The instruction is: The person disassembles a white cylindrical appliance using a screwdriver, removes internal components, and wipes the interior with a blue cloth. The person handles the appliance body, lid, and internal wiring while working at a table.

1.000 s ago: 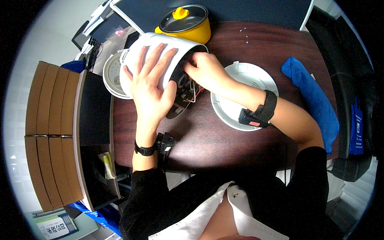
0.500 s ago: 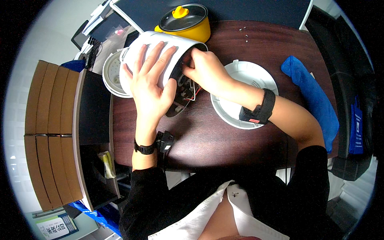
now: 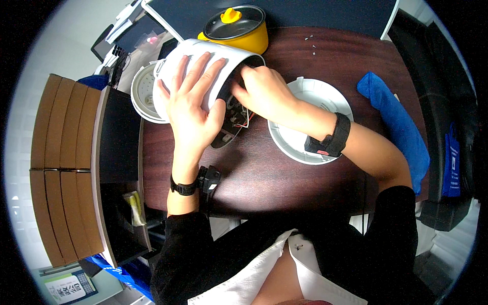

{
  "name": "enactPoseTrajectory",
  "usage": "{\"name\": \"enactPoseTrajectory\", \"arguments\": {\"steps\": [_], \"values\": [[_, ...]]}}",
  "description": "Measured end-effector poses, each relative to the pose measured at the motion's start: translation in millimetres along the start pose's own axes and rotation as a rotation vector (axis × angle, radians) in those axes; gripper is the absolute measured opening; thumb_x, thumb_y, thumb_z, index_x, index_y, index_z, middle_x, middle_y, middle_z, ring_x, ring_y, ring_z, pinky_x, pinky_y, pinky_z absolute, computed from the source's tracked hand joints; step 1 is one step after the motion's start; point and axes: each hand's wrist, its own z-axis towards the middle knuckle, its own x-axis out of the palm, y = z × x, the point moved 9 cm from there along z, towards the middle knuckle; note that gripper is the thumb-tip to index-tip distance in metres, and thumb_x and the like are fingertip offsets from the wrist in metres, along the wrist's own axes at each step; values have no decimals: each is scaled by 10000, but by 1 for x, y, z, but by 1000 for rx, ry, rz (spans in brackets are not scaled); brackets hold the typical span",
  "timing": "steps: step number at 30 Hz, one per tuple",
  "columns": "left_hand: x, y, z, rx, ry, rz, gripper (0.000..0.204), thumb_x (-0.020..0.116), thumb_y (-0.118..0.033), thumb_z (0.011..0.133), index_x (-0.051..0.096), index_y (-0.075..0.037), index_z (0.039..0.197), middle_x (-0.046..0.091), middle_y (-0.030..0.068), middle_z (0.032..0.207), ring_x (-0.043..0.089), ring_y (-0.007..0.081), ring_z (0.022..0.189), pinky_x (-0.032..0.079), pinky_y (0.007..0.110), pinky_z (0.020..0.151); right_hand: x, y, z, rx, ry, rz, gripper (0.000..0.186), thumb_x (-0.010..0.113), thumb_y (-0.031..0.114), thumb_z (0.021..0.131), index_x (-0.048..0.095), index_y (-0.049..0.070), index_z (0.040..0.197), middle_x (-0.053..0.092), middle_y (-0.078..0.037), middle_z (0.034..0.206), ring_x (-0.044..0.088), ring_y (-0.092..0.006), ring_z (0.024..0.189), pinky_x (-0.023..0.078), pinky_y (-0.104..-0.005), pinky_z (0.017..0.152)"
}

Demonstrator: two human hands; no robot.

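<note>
Dark wood table (image 3: 269, 188), navy partition (image 3: 325, 18) behind, left hand (image 3: 195, 112) spread on white housing (image 3: 234, 57), right hand (image 3: 267, 91) partly inside, grip hidden, unclear

- In front of you, the white, smooth, cylindrical appliance housing (image 3: 232, 62) lies tipped on its side at the left of the dark-brown counter (image 3: 254, 175).
- Its open end slants right and toward you, showing a dark interior.
- Inside, you see thin red and white wires (image 3: 248, 122) near the lower rim; your right hand (image 3: 264, 89) hides the upper part.
</note>
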Motion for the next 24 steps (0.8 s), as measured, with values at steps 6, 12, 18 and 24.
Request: {"name": "enactPoseTrajectory", "arguments": {"steps": [6,12,18,24], "values": [[0,0,-2,11,-4,10,572,536,-202,627,596,-236,1195,532,47,1289,374,319,1284,117,652,1007,5,-9,0,41,-9,139,228,589,166,789,578,-62,780,605,-268,728,617,-423,731,507,-474,679],[-2,1,-3,13,-12,21,576,547,-195,625,589,-248,1197,522,40,1296,370,327,1285,137,691,982,10,-9,2,-15,-10,121,233,625,138,774,539,-65,851,612,-252,750,613,-424,768,502,-474,683],[-3,3,-5,3,-18,15,557,551,-185,633,596,-245,1185,520,38,1297,370,331,1286,128,714,977,4,2,-2,-31,76,-46,226,645,124,773,522,-41,864,613,-215,705,624,-371,677,500,-442,605],[2,4,-4,5,-7,20,555,534,-194,647,585,-245,1197,523,39,1296,369,327,1290,135,726,973,-43,-18,-38,206,219,220,137,636,144,830,591,16,850,590,-108,584,530,-169,471,412,-318,474]]}}
